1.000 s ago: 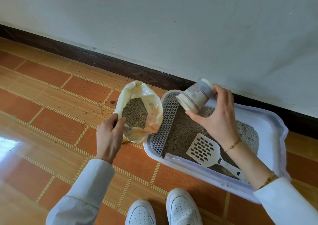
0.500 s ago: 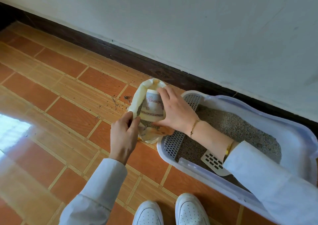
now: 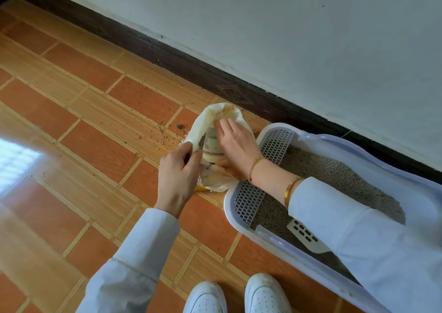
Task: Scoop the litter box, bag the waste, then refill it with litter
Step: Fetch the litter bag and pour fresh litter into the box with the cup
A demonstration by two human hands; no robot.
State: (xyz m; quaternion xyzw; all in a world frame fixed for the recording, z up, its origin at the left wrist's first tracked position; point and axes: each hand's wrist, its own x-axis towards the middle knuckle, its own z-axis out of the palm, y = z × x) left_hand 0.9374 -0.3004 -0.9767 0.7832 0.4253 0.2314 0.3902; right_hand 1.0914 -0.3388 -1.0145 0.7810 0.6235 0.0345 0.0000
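Note:
A pale yellow litter bag [image 3: 216, 111] stands open on the tiled floor beside the left end of the litter box [image 3: 358, 143]. My left hand [image 3: 178, 176] pinches the bag's near rim. My right hand [image 3: 239, 145] reaches into the bag's mouth and holds a patterned paper cup [image 3: 211, 145] against the grey litter inside. The white, lavender-rimmed litter box holds grey litter [image 3: 323, 169] and has a grid panel [image 3: 248, 202] at its left end. A white slotted scoop [image 3: 305, 236] lies in the box, partly hidden by my right sleeve.
Loose litter grains [image 3: 165, 133] are scattered on the orange tiles left of the bag. A dark baseboard [image 3: 191, 66] and white wall run behind. My white shoes [image 3: 208, 298] are at the bottom edge, close to the box's front rim.
My right hand carried the cup from above the litter box leftward into the bag and has sunk it deeper. The left hand kept its pinch on the rim.

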